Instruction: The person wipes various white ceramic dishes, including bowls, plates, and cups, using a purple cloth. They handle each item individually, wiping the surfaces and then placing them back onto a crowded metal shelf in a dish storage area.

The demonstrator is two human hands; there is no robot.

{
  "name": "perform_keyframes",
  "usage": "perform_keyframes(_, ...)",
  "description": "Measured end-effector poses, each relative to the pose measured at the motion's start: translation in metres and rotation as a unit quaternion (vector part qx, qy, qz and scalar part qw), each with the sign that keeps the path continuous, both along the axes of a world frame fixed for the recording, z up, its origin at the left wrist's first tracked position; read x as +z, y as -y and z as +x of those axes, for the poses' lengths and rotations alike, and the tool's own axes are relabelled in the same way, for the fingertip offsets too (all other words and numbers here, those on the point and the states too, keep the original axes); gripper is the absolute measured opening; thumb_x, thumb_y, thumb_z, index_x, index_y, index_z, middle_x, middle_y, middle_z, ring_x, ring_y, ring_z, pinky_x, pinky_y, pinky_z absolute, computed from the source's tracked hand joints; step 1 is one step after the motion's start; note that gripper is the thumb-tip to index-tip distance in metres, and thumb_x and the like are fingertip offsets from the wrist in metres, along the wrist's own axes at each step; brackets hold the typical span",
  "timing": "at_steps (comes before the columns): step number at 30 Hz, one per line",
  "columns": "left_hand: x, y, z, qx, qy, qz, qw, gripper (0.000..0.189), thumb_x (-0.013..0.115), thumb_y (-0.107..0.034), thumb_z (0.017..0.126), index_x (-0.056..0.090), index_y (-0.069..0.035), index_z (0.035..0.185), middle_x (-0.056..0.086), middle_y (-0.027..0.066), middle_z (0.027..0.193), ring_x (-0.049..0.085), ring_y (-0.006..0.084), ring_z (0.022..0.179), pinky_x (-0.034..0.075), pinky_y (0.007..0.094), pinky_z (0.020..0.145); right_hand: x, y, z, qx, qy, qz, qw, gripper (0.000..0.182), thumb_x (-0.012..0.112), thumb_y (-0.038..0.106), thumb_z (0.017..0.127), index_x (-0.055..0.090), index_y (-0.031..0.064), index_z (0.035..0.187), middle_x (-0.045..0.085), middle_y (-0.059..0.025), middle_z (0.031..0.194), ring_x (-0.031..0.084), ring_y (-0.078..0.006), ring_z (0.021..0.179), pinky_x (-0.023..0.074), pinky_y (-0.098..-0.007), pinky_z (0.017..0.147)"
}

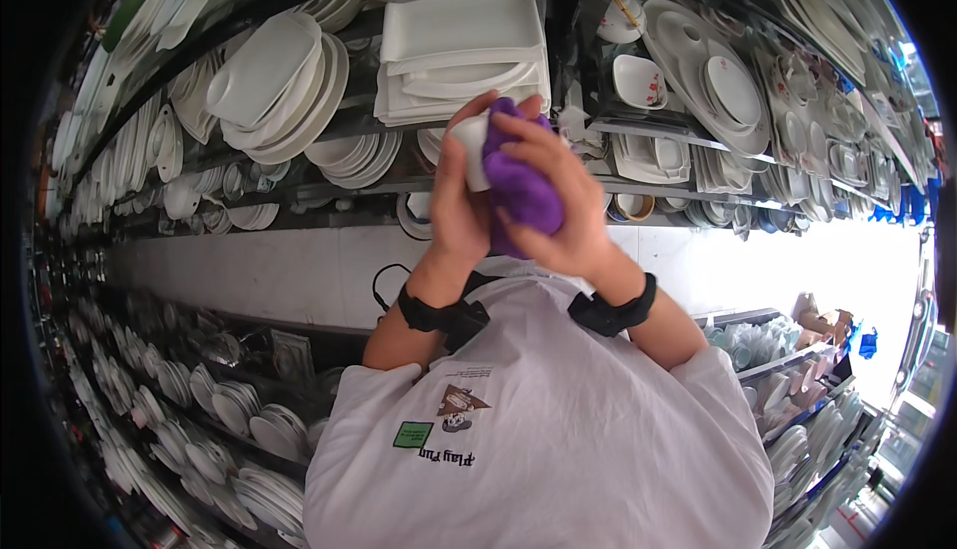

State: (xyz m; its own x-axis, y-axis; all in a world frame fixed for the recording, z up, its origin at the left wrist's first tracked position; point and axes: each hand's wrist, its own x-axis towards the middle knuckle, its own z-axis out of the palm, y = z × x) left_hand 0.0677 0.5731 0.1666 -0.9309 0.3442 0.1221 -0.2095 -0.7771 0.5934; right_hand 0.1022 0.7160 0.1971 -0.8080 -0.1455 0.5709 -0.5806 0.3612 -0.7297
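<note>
My left hand [457, 205] holds a small white ceramic piece [472, 151], which looks like a cup, in front of my chest. Its far side is hidden by fingers and cloth. A bunched purple cloth [523, 194] is gripped in my right hand [572, 201] and presses against the piece's right side. Just beyond both hands, a stack of white rectangular plates [463, 29] lies on the shelf.
Oval plates [269, 78] lean in a pile on the left of the shelf. To the right are a square bowl with red flowers [639, 81] and a large oval platter [680, 33]. Behind me, low racks hold rows of dishes [232, 403] and glassware [755, 339].
</note>
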Motion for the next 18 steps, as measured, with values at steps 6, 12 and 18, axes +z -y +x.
perform_keyframes(6, -0.004, 0.012, -0.013, 0.057, -0.01, -0.057, 0.997, 0.057, 0.048, -0.051, 0.111, 0.053, -0.001, 0.139, 0.061, 0.0293, 0.145, 0.055, 0.0382, 0.142, 0.035, 0.0505, 0.126, -0.008, 0.003, 0.015, 0.074, 0.02, 0.018, 0.997, 0.061, 0.077, 0.008, 0.067, 0.062, 0.0021, 0.127, 0.063, -0.0186, 0.145, 0.066, -0.0401, 0.127, 0.0571, -0.0444, 0.104)
perform_keyframes(12, -0.007, 0.021, -0.009, -0.001, 0.022, 0.047, 0.999, 0.066, 0.036, -0.057, 0.112, 0.055, 0.001, 0.136, 0.058, 0.0297, 0.148, 0.05, 0.0414, 0.145, 0.032, 0.0515, 0.127, -0.002, -0.013, 0.019, 0.084, 0.018, 0.001, 0.996, 0.056, 0.078, 0.01, 0.067, 0.066, 0.0017, 0.121, 0.067, -0.0189, 0.141, 0.067, -0.0409, 0.125, 0.0569, -0.0442, 0.104)
perform_keyframes(18, -0.004, 0.004, 0.007, -0.011, 0.001, -0.007, 1.0, 0.074, 0.039, -0.064, 0.108, 0.048, 0.0, 0.144, 0.06, 0.0272, 0.146, 0.06, 0.0342, 0.134, 0.044, 0.0461, 0.118, -0.005, 0.007, 0.009, 0.042, -0.056, -0.005, 0.998, 0.067, 0.079, 0.007, 0.064, 0.058, 0.0004, 0.128, 0.06, -0.0218, 0.149, 0.065, -0.0439, 0.126, 0.0561, -0.0475, 0.104)
